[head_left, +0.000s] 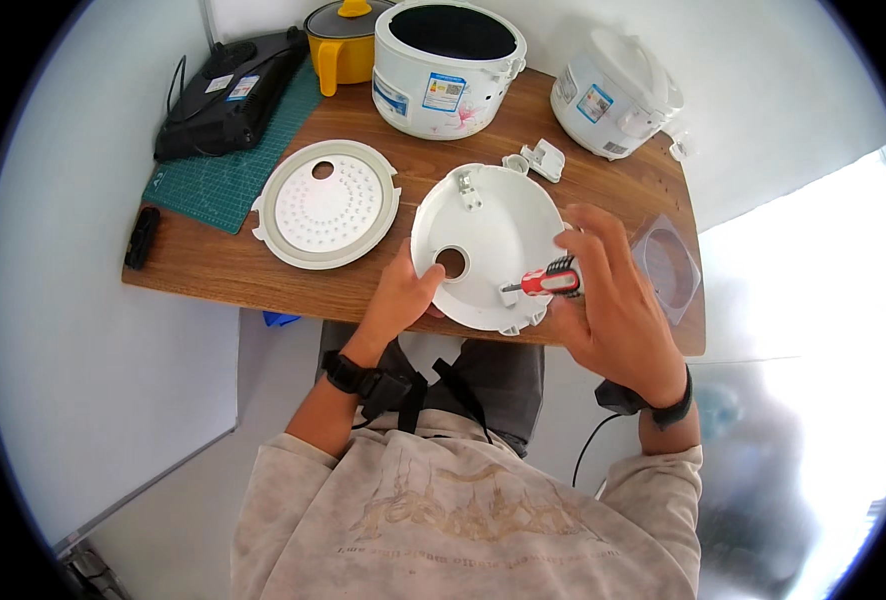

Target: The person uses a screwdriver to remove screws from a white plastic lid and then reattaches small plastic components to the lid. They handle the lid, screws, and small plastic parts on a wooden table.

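Note:
A white, shallow round shell (508, 235), like the outer lid of a rice cooker, is tilted up at the table's front edge. My left hand (398, 297) grips its left rim, with the thumb inside by a round hole and the other fingers mostly hidden underneath. In my right hand (628, 315) is a small red-and-black screwdriver (551, 281), its handle end between thumb and fingers. The screwdriver's tip points left at a small white bracket (508, 295) low inside the shell. Near the shell's top edge sits a small metal-and-white fitting (470, 192).
Left of the shell lies a white dimpled disc (328, 205). Behind stand a white cooker body (443, 100), a second white cooker (608, 95) and a yellow pot (343, 55). Small white parts (543, 160), a clear plastic piece (668, 265), a green mat (208, 190) and a black appliance (233, 95) surround them.

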Motion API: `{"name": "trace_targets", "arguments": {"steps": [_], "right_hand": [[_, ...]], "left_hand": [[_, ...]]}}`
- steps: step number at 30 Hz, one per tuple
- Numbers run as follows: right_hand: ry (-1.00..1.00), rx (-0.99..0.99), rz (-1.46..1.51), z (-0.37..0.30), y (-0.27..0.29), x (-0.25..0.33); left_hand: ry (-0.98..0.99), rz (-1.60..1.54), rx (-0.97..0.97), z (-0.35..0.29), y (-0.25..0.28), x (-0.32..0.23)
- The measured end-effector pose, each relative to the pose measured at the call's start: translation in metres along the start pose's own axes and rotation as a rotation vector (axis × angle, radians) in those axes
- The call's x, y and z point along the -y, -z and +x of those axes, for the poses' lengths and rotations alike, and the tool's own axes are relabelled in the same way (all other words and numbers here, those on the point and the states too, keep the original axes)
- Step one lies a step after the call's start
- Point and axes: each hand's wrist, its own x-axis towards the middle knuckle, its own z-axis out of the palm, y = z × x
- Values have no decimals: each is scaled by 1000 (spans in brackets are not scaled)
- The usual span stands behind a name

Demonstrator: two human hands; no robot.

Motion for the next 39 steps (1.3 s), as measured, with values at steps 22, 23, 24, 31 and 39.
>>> {"name": "trace_targets", "arguments": {"steps": [22, 23, 24, 31, 39], "right_hand": [[-15, -29, -158, -8, -11, -6], [-6, -72, -119, -6, -11, -7], [23, -98, -27, -4, -12, -7], [-191, 94, -179, -12, -7, -16], [-53, 34, 41, -12, -5, -11]], "left_hand": [[-16, 40, -17, -4, 1, -6], [-4, 26, -11, -4, 0, -8], [10, 13, -9, -5, -1, -9], [-60, 84, -16, -4, 1, -6], [-26, 28, -24, -3, 2, -3]]}}
